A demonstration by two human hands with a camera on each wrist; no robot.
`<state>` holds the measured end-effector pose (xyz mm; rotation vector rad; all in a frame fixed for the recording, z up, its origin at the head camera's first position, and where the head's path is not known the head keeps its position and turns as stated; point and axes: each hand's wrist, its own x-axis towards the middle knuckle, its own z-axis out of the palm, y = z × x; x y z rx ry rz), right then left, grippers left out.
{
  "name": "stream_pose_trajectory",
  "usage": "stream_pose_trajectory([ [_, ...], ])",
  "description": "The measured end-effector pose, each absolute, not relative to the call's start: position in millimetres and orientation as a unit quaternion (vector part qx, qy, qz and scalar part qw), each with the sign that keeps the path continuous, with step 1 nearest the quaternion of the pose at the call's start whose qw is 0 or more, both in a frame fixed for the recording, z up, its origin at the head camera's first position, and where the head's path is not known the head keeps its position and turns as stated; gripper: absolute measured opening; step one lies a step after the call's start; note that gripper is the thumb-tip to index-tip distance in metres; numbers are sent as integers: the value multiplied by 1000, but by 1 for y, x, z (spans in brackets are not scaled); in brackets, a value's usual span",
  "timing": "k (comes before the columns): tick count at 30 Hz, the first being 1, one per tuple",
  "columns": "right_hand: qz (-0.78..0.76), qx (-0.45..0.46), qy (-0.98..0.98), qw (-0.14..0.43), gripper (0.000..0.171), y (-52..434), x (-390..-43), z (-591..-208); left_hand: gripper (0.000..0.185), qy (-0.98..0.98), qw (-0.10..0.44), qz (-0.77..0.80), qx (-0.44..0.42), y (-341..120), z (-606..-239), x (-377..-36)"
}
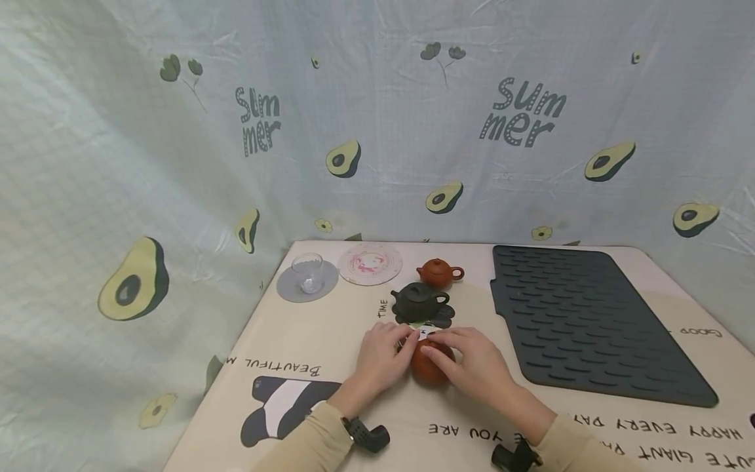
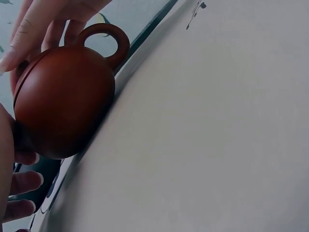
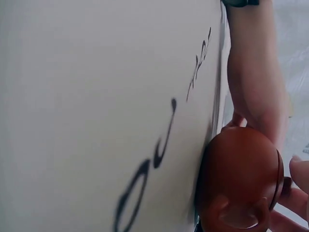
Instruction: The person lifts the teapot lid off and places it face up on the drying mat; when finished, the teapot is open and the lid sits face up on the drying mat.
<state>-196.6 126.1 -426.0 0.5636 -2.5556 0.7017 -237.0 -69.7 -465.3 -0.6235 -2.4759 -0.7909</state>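
both hands grasp the red teapot (image 1: pixel 429 366) on the table (image 1: pixel 307 341): left hand (image 1: pixel 380 357) and right hand (image 1: pixel 472 360) cup its sides

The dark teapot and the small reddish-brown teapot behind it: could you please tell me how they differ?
The dark teapot is blackish-green, while the small reddish-brown teapot is terracotta. The dark teapot looks larger and stands nearer the hands; the reddish-brown one stands farther back. The dark teapot sits on a dark printed patch of the tablecloth, the reddish-brown one on plain cloth. Both stand upright, lidded and untouched.
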Motion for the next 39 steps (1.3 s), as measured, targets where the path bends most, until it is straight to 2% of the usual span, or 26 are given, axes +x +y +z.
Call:
stream_pose_trajectory([
  [5, 256, 210, -913, 238, 27, 125, -199, -423, 22, -902, 239, -278, -226, -73, -464, -238],
  [11, 254, 201, -919, 226, 24, 119, -202, -420, 29, -896, 234, -304, -223, -75, -464, -237],
  [19, 237, 193, -926, 222, 16, 114, -199, -422, 36, -896, 173, -342, -224, -75, -467, -231],
  [25, 254, 186, -923, 222, 14, 114, -200, -423, 37, -897, 169, -344, -221, -75, -469, -229],
  [34, 346, 139, -909, 184, 9, 119, -206, -419, 41, -895, 174, -341, -229, -74, -468, -232],
  [39, 438, 73, -889, 110, 17, 125, -210, -417, 42, -892, 174, -347, -233, -73, -468, -232],
])
